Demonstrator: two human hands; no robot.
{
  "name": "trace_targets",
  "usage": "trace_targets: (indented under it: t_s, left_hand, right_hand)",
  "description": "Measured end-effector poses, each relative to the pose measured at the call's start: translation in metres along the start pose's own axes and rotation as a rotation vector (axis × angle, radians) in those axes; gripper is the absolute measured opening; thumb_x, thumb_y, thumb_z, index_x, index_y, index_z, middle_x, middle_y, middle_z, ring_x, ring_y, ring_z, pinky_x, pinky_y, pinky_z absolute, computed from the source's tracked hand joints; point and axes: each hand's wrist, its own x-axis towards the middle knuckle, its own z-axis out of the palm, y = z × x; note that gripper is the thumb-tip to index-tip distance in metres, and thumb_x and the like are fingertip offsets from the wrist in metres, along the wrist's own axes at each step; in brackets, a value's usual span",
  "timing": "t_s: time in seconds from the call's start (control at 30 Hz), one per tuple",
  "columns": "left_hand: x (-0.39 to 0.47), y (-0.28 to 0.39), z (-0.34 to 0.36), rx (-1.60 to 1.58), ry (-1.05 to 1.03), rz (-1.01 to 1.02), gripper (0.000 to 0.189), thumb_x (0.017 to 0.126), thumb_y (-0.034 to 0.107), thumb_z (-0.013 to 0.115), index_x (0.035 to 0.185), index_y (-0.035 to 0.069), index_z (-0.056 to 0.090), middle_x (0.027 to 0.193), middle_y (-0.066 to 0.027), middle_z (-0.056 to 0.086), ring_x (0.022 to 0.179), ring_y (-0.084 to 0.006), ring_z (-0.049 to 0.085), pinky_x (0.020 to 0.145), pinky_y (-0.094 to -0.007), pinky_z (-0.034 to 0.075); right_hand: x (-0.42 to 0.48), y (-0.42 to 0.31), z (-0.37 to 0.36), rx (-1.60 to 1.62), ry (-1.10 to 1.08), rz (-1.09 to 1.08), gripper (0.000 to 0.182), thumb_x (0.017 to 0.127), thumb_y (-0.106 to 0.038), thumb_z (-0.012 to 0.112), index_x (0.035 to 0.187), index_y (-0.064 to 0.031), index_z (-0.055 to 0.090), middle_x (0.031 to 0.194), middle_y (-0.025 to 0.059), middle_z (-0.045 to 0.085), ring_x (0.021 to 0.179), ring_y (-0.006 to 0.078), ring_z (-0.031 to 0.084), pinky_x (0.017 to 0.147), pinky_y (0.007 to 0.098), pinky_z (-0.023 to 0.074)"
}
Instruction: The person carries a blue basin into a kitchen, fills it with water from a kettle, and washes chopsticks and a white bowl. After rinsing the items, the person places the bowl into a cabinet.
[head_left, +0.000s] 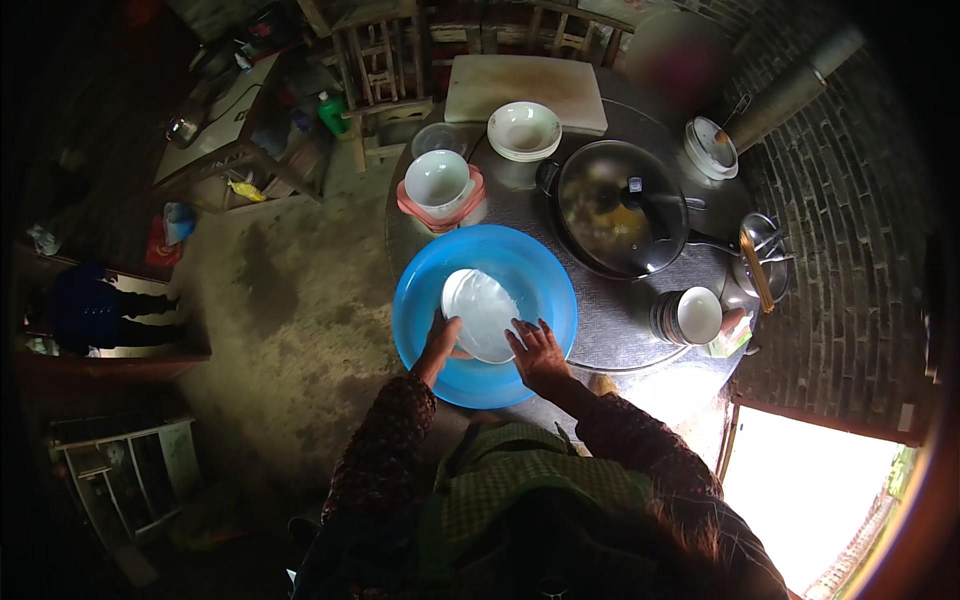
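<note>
A blue plastic basin (559, 315) stands at the near edge of the round table, with some liquid inside that looks like water. Over the basin, my left hand (441, 343) grips the left rim of a white bowl (481, 319), which sits tilted within it. My right hand (538, 352) is at the bowl's right side, fingers spread, the fingertips at or very near its rim; whether they press on it cannot be told. Just behind the basin, a white bowl (437, 180) rests on pink dishes (474, 201).
On the round table (607, 322) are a large lidded pan (622, 210), stacked white bowls (525, 129), a cutting board (525, 82), a row of nested bowls (697, 315) and chopsticks (756, 270). Wooden chairs (382, 67) stand behind; a brick wall (832, 247) is right. Another person (94, 307) stands far left.
</note>
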Motion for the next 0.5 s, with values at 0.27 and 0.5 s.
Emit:
trace_targets:
  t_s: [0.27,0.5]
  left_hand:
    - [0.014,-0.009,-0.008,-0.387,-0.119,-0.308,0.070,0.083,0.042,0.049,0.136,0.004,0.023,0.126,-0.0223,0.042,0.108,-0.0379,0.051,0.072,-0.0555,0.053]
    - [0.009,0.010,-0.004,0.300,0.202,0.294,0.071,0.090,0.060,0.028,0.127,0.002,0.043,0.121,-0.0188,0.052,0.111,-0.0320,0.050,0.091,-0.0406,0.038]
  right_hand:
    - [0.029,-0.017,0.033,0.416,-0.283,0.166,0.025,0.078,-0.015,0.059,0.100,-0.0035,0.058,0.089,0.0164,0.061,0.086,0.0336,0.060,0.076,0.0435,0.0458]
    - [0.050,-0.016,0.010,0.559,-0.184,0.297,0.032,0.081,-0.027,0.059,0.101,-0.0023,0.061,0.086,0.0236,0.061,0.081,0.0368,0.060,0.071,0.0412,0.0476]
